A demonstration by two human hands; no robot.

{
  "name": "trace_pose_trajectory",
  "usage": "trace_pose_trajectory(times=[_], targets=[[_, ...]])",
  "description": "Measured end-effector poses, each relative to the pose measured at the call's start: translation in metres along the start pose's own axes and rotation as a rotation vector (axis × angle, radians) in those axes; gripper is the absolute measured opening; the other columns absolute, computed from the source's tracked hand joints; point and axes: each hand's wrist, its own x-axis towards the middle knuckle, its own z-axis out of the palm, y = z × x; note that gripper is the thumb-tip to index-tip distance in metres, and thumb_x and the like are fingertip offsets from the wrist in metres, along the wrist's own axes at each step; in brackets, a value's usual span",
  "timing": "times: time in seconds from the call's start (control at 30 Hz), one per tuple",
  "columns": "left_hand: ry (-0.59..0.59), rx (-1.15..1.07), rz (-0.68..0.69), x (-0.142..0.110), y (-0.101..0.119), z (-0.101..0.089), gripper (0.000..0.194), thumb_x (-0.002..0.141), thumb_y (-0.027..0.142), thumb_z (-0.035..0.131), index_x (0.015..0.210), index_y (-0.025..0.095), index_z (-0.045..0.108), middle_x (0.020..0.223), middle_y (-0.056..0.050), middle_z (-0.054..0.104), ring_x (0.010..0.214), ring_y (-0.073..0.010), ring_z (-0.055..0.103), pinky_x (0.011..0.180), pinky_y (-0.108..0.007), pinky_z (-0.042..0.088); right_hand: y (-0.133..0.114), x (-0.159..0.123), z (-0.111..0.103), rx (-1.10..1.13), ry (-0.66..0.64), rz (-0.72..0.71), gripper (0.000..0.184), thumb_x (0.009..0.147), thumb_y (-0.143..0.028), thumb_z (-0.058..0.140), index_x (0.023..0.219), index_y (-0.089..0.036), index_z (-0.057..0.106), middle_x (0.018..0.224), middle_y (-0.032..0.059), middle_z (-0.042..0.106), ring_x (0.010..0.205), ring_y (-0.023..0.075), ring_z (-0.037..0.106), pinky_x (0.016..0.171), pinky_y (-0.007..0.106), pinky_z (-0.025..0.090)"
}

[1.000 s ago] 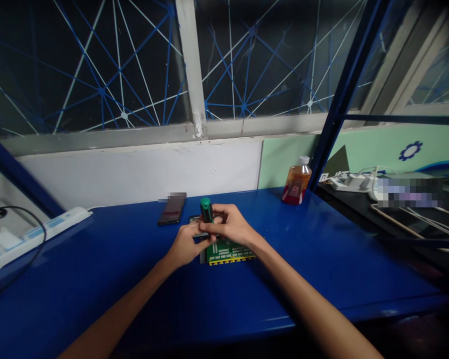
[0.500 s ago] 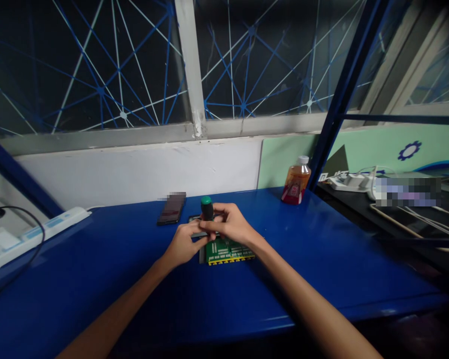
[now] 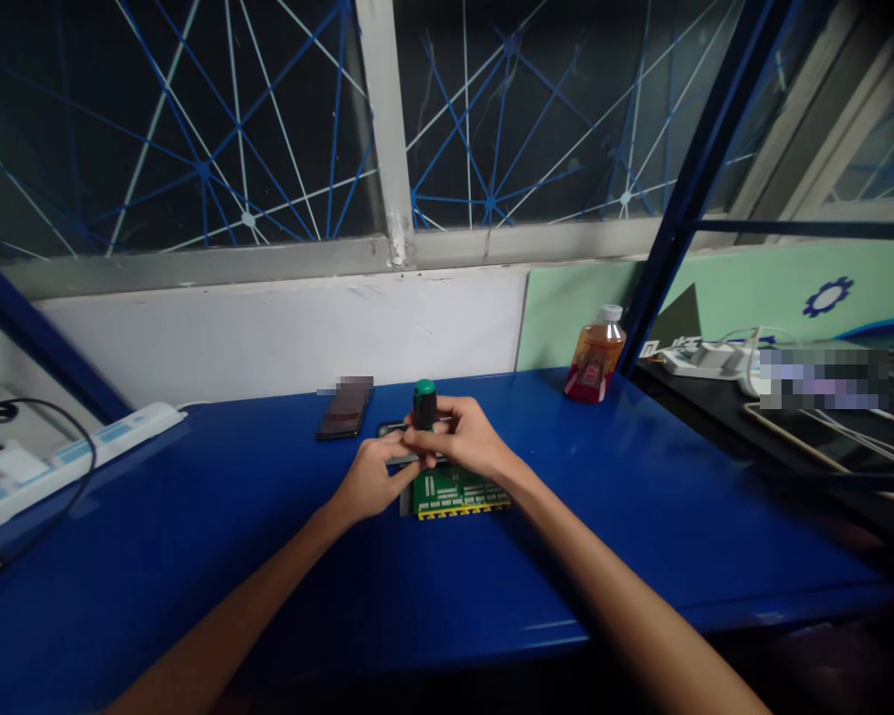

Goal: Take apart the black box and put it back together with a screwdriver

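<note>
A green circuit board (image 3: pixel 458 495) lies flat on the blue table (image 3: pixel 194 556), just in front of my two hands. My right hand (image 3: pixel 466 437) is closed round the black and green handle of a screwdriver (image 3: pixel 424 402), which stands upright over the board's far edge. My left hand (image 3: pixel 372 480) pinches the lower shaft of the screwdriver, its fingers pressed together beside the board's left side. The tip of the tool is hidden behind my fingers.
A dark phone (image 3: pixel 344 417) lies behind my hands. An orange drink bottle (image 3: pixel 596 356) stands at the back right by a blue post (image 3: pixel 677 189). A white power strip (image 3: pixel 74 452) with a black cable sits at the left. A neighbouring bench holds chargers (image 3: pixel 704 356) and wires.
The view has shifted slightly, so hands and board sit a little further right. Both hands keep the same hold on the screwdriver over the board.
</note>
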Motion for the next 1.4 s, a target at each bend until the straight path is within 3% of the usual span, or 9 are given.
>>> trace_pose_trajectory(times=[0.37,0.7,0.87,1.03,1.23,1.4], targets=[[-0.002,0.02,0.004,0.0026,0.0055,-0.0004,0.016,0.086,0.024,0.059,0.087,0.02,0.074,0.095,-0.004,0.074,0.092,-0.0198,0.067,0.084,-0.03,0.05,-0.0029,-0.0019,0.0005,-0.024,0.007,-0.027,0.028,0.072,-0.037,0.073,0.087,-0.016,0.063,0.054,-0.0029,0.058,0.045,0.011,0.054,0.042,0.023,0.038],[0.012,-0.003,0.008,0.0047,0.0048,-0.0018,0.018,0.085,0.023,0.057,0.085,0.02,0.075,0.091,-0.004,0.075,0.088,-0.0193,0.069,0.082,-0.03,0.051,0.0019,-0.0001,-0.0009,-0.036,0.017,-0.02,0.029,0.078,-0.043,0.067,0.091,-0.017,0.062,0.057,-0.0014,0.059,0.047,0.0128,0.057,0.04,0.024,0.04],[-0.03,0.005,0.029,0.0048,0.0074,-0.0032,0.021,0.087,0.022,0.054,0.088,0.022,0.075,0.09,-0.003,0.075,0.088,-0.0192,0.069,0.084,-0.032,0.052,0.0004,-0.0009,-0.0008,-0.07,0.034,0.01,0.035,0.078,-0.05,0.065,0.09,-0.018,0.063,0.058,-0.0007,0.059,0.047,0.0127,0.056,0.041,0.025,0.042],[0.04,0.021,0.01,0.005,0.0071,-0.0032,0.015,0.084,0.025,0.061,0.081,0.021,0.076,0.082,-0.003,0.076,0.082,-0.0195,0.069,0.081,-0.031,0.053,0.0014,-0.0017,0.0003,-0.109,0.034,0.007,0.034,0.076,-0.05,0.068,0.088,-0.018,0.064,0.06,-0.0001,0.06,0.05,0.0132,0.057,0.042,0.026,0.043],[-0.057,-0.011,0.016,0.0031,0.0063,-0.0046,0.021,0.088,0.023,0.054,0.09,0.02,0.075,0.09,-0.004,0.075,0.088,-0.0193,0.069,0.083,-0.032,0.053,0.0041,-0.0023,0.0009,-0.163,0.05,-0.015,0.031,0.078,-0.048,0.067,0.085,-0.018,0.064,0.059,0.0007,0.062,0.05,0.0131,0.058,0.046,0.026,0.043],[0.012,0.01,0.026,0.0039,0.005,-0.0033,0.016,0.084,0.024,0.06,0.083,0.02,0.076,0.085,-0.004,0.076,0.085,-0.0201,0.069,0.081,-0.032,0.054,0.0032,-0.002,0.001,-0.179,0.063,-0.016,0.031,0.077,-0.048,0.067,0.079,-0.018,0.062,0.057,0.0001,0.061,0.048,0.013,0.058,0.047,0.027,0.044]])
